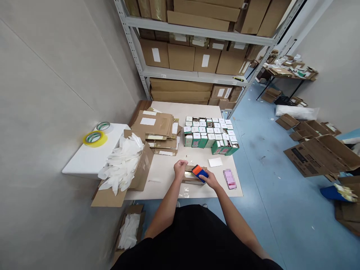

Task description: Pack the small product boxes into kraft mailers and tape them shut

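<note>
My right hand grips a blue-and-orange handheld tool, tilted over a small cardboard box. The tool's exact kind is not clear. The box lies near the front edge of the table, with a pale strip and shiny tape showing on top. At the box's left end, my left hand is closed with fingertips pinched together; whatever they may hold is too small to make out. To the right lie a white card and a blurred pink item.
Behind the box stand rows of green-and-white small boxes. Flattened cardboard is stacked at back left. A carton overflows with white strips. Tape rolls rest on a white surface. Shelving rises behind.
</note>
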`<state>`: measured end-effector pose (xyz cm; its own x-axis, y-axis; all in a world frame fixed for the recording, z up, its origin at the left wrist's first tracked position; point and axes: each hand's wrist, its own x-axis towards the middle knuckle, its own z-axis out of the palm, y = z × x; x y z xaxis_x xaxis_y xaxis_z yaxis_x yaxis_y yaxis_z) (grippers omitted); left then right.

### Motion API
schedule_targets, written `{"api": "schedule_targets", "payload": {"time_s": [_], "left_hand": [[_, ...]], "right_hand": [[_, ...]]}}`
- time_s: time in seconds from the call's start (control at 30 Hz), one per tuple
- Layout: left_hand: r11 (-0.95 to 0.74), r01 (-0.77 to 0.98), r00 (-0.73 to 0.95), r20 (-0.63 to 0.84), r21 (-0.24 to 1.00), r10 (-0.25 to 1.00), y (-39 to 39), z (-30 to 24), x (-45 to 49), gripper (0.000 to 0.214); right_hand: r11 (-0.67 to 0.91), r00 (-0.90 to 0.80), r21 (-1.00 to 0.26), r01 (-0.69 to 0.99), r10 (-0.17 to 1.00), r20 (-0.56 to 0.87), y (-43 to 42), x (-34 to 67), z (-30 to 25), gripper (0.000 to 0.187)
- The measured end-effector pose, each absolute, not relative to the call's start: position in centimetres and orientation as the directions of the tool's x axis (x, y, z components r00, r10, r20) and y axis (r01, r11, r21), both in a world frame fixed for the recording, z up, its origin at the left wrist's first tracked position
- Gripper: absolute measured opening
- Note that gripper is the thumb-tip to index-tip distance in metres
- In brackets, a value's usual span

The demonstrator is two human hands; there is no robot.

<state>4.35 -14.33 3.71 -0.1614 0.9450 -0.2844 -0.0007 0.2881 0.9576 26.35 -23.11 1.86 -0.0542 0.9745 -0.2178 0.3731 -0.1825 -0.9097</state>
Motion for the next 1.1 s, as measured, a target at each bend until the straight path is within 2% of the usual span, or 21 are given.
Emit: {"api": "schedule_targets", "payload": {"time_s": [0.17,0.37,0.5,0.6,0.73,0.9,1.1], "left_hand": [[0.314,-0.017,-0.269,-0.307,0.949,0.913,-15.5,3.6,4.6,0.016],[0.36,-0.073,-0.332,-0.363,0.93,0.871,-15.6,3.4,3.6,0.018],[0.316,-0.125,-0.461,-0.337,0.94,0.821,-16.0,1.5,2.9,0.015],[0.325,-0.167,-0.532,-0.363,0.931,0.765,-16.4,-0.6,2.1,0.013],[0.366,-0.218,-0.611,-0.419,0.905,0.672,-16.9,-3.2,1.2,0.009],[0.438,-0.239,-0.63,-0.482,0.866,0.609,-17.4,-5.5,0.5,0.008],[0.562,-0.17,-0.599,-0.538,0.809,0.593,-17.3,-7.2,0.2,0.014]], "right_hand": [[-0.135,-0.085,-0.901,0.411,0.979,-0.186,-22.0,26.9,3.6,0.048],[-0.155,-0.088,-0.83,0.536,0.968,-0.237,-20.9,28.4,3.7,0.045],[-0.169,-0.103,-0.782,0.6,0.953,-0.285,-19.8,28.0,3.3,0.045],[-0.175,-0.094,-0.709,0.683,0.942,-0.323,-18.8,26.6,3.3,0.046],[-0.164,-0.07,-0.532,0.831,0.917,-0.392,-17.8,24.5,3.9,0.053],[-0.122,-0.072,-0.342,0.932,0.861,-0.503,-16.4,22.6,5.2,0.066],[-0.099,-0.059,-0.258,0.961,0.839,-0.541,-15.9,21.6,6.0,0.066]]}}
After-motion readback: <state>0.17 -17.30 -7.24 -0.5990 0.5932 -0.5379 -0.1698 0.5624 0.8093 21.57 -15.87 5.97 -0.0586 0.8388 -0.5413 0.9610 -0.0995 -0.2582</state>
